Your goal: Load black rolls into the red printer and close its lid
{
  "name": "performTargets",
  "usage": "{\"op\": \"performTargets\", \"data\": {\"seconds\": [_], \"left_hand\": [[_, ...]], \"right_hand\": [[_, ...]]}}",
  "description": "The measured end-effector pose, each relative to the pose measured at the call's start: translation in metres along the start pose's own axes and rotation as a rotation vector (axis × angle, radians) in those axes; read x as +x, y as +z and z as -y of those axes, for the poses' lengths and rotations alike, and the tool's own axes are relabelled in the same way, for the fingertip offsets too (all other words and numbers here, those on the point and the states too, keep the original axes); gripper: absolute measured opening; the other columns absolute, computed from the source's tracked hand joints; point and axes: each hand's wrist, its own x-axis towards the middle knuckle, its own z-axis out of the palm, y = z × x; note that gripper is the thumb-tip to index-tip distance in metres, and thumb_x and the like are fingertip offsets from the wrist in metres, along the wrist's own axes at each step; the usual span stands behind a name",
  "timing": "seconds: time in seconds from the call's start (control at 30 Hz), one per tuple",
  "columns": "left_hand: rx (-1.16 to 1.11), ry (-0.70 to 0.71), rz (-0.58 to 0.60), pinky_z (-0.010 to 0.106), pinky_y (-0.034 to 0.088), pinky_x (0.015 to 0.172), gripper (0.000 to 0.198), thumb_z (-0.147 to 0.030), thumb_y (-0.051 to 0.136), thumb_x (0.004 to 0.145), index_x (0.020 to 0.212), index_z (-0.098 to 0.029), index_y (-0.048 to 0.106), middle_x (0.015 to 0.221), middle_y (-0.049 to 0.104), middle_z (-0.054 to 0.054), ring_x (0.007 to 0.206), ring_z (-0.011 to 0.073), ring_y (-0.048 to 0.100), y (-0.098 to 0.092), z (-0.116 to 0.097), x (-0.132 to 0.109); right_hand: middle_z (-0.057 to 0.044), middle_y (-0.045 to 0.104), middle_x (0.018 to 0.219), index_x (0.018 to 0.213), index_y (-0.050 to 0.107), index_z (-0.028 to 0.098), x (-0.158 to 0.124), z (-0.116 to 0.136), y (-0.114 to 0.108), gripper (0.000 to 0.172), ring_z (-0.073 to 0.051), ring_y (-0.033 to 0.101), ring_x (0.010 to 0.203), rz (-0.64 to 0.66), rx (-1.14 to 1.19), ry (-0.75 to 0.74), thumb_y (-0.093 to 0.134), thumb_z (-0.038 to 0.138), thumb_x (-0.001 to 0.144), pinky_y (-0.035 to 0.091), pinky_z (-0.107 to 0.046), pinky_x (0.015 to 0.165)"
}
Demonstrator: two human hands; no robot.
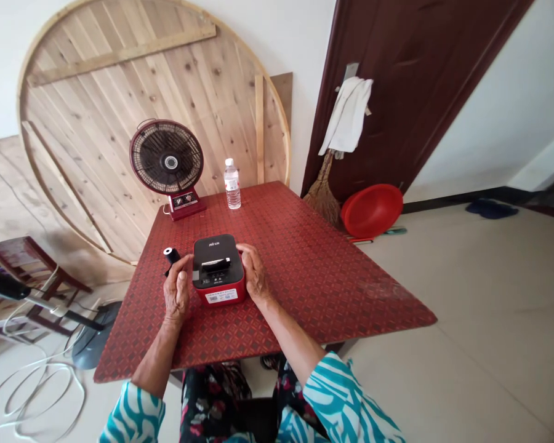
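Observation:
A red and black box-shaped device (pixel 219 295) rests near the middle of the table, a printed white label on its front. Its black lid (pixel 215 243) bears a pale logo and a dark slot-like piece with a white strip. My left hand (pixel 176 289) is bent against the device's left side, fingertips near its upper edge. On the opposite side, my right hand (pixel 255 274) presses its curled fingers along the right wall. Just beyond my left fingers is a black roll (pixel 172 256) with a white end, partly hidden by the hand.
The red patterned table (pixel 314 283) carries a desk fan (pixel 167 161) and a water bottle (pixel 232 186) at its far edge. A large round wooden board (pixel 175 80) leans on the wall. Cables (pixel 41 387), a chair (pixel 37 264), a broom (pixel 323 194) and red basin (pixel 373 209) stand around.

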Motion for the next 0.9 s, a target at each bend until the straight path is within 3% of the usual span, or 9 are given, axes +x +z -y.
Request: {"op": "performTargets", "data": {"seconds": [0.1, 0.2, 0.37, 0.43, 0.7, 0.9], "left_hand": [[-0.05, -0.062, -0.123, 0.035, 0.048, 0.092, 0.041, -0.049, 0.048, 0.092, 0.111, -0.017, 0.065, 0.108, 0.069, 0.01, 0.101, 0.0213, 0.064, -0.003, 0.002, 0.002], [-0.12, -0.153, -0.13, 0.029, 0.05, 0.08, 0.036, -0.047, 0.054, 0.088, 0.104, -0.017, 0.066, 0.096, 0.07, 0.007, 0.086, 0.0174, 0.065, -0.007, 0.004, 0.004], [-0.297, -0.411, 0.095, 0.021, 0.039, 0.051, 0.037, -0.043, 0.066, 0.079, 0.104, -0.017, 0.064, 0.06, 0.056, -0.005, 0.05, 0.0087, 0.049, -0.008, 0.004, 0.005], [-0.379, -0.493, 0.164, 0.02, 0.033, 0.044, 0.043, -0.043, 0.068, 0.075, 0.109, -0.016, 0.061, 0.054, 0.051, -0.008, 0.043, 0.0068, 0.042, -0.006, 0.003, 0.007], [-0.57, -0.674, 0.251, 0.018, 0.025, 0.039, 0.067, -0.034, 0.074, 0.067, 0.127, -0.016, 0.05, 0.053, 0.047, -0.01, 0.039, 0.0047, 0.038, -0.007, 0.005, 0.014], [-0.68, -0.784, 0.32, 0.016, 0.032, 0.041, 0.072, -0.028, 0.077, 0.064, 0.13, -0.017, 0.052, 0.065, 0.058, -0.005, 0.045, 0.0046, 0.046, -0.009, 0.003, 0.018]], "right_hand": [[-0.008, 0.061, 0.125, 0.126, 0.054, 0.026, 0.002, -0.014, 0.001, 0.046, -0.022, 0.055, 0.118, -0.044, 0.049, 0.143, 0.038, 0.053, 0.092, 0.041, -0.042, 0.104], [-0.009, 0.062, 0.125, 0.124, 0.055, 0.025, 0.006, -0.023, 0.003, 0.048, -0.023, 0.06, 0.11, -0.073, 0.101, 0.283, 0.04, 0.055, 0.09, 0.047, -0.043, 0.096], [-0.01, 0.068, 0.115, 0.114, 0.061, 0.022, 0.008, -0.021, 0.003, 0.049, -0.024, 0.065, 0.101, -0.068, 0.135, 0.354, 0.041, 0.057, 0.086, 0.051, -0.041, 0.089], [-0.009, 0.069, 0.114, 0.111, 0.062, 0.022, 0.007, -0.018, 0.003, 0.049, -0.024, 0.064, 0.103, -0.059, 0.115, 0.343, 0.042, 0.058, 0.085, 0.05, -0.04, 0.09], [-0.009, 0.069, 0.114, 0.108, 0.066, 0.021, 0.008, -0.016, 0.003, 0.051, -0.024, 0.061, 0.108, -0.039, -0.002, 0.3, 0.039, 0.058, 0.086, 0.045, -0.042, 0.098], [-0.008, 0.068, 0.116, 0.107, 0.066, 0.022, 0.007, -0.02, 0.003, 0.047, -0.023, 0.059, 0.111, -0.006, -0.028, 0.263, 0.038, 0.054, 0.088, 0.041, -0.042, 0.102]]}}
